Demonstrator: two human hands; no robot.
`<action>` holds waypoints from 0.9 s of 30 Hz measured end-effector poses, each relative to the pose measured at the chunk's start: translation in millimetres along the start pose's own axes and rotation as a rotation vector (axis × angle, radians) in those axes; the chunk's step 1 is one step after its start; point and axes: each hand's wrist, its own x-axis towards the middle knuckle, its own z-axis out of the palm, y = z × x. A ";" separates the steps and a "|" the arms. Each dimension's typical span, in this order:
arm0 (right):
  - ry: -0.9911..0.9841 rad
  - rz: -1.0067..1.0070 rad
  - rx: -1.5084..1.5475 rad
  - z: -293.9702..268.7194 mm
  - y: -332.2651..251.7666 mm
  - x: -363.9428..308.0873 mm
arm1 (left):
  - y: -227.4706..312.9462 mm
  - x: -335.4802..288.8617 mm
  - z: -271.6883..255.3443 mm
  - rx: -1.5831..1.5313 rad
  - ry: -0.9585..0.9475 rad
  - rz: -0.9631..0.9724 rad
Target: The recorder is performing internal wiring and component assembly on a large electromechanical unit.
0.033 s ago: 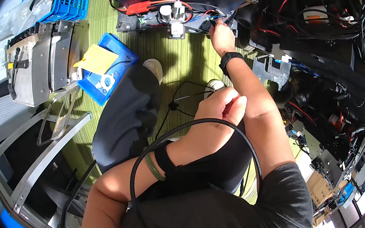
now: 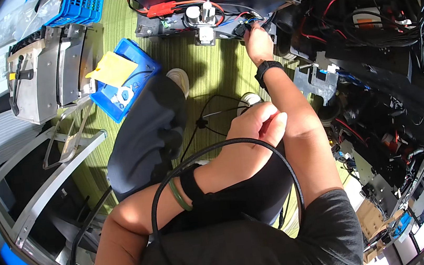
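Cable (image 2: 234, 141), thick and black, makes a big loop closest to us. Past it, the left hand (image 2: 254, 127) is curled in by the right arm, and nothing shows in it. A thin black cord (image 2: 202, 123) lies on the floor, and neither hand is on it. Farther off to the left, a blue tray (image 2: 149, 60) has a yellow sheet (image 2: 115, 69) and a white ring (image 2: 123, 95), both left alone. The two hands are apart. The right hand (image 2: 258, 42) reaches to small wires (image 2: 252, 20) at the right end of a gray metal strip (image 2: 149, 30); its fingertips are hidden, so I cannot tell if they pinch one. White blocks (image 2: 206, 33) and a red piece (image 2: 161, 9) already sit along the strip. The wires look messy, so I think they are only partly done.
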 end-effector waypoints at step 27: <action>0.095 0.129 0.587 5.0 6.2 -19.1 | -2.7 -2.3 2.1 -0.056 -0.004 0.045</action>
